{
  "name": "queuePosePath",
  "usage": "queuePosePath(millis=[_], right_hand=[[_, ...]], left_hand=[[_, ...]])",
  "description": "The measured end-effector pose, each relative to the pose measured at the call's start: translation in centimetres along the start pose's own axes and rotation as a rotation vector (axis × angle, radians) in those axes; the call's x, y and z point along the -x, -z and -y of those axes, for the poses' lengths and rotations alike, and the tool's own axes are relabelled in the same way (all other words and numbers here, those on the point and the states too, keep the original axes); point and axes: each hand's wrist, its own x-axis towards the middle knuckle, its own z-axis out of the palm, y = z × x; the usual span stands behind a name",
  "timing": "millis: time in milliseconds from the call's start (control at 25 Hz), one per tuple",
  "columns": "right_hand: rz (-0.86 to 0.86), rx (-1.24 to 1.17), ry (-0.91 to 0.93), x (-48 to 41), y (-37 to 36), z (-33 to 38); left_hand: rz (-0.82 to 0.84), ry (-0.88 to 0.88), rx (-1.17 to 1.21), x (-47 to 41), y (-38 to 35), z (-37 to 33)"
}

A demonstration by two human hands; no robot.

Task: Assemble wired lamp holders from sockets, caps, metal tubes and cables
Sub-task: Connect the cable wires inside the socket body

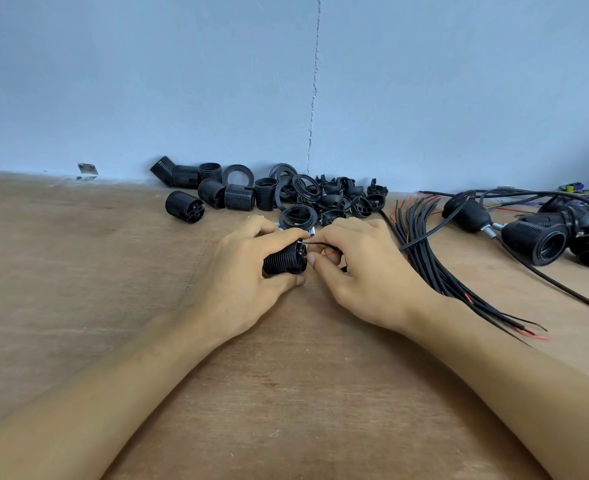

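Two bare forearms reach forward over the plywood table point(78, 289) and converge near its middle. Far left, a small metal bracket point(88, 171) sits where the table meets the blue wall. Next along the wall lies a heap of loose threaded sockets point(213, 192), with black rings and caps point(317, 197) piled just to their right. In front of that heap the left hand point(248, 271) curls its fingers over and its thumb under a ribbed black socket point(284, 259), which lies sideways with its terminal end facing right. The right hand point(366, 271) meets it, thumb and forefinger pinching thin black and red wire ends point(327, 249) right at that end face. Just right of this hand, a bundle of black cables point(431, 268) fans across the table. Far right lie finished lamp holders point(535, 240) with their cables attached.
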Motion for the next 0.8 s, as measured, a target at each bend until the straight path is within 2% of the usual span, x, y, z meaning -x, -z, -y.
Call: queuePosePath(millis=[560, 800], right_hand=[[-0.046, -0.043, -0.081, 0.32, -0.93, 0.95], [-0.052, -0.307, -0.293, 0.11, -0.26, 0.45]], left_hand=[[0.023, -0.010, -0.059, 0.21, -0.10, -0.26], [0.024, 0.016, -0.093, -0.17, -0.13, -0.62]])
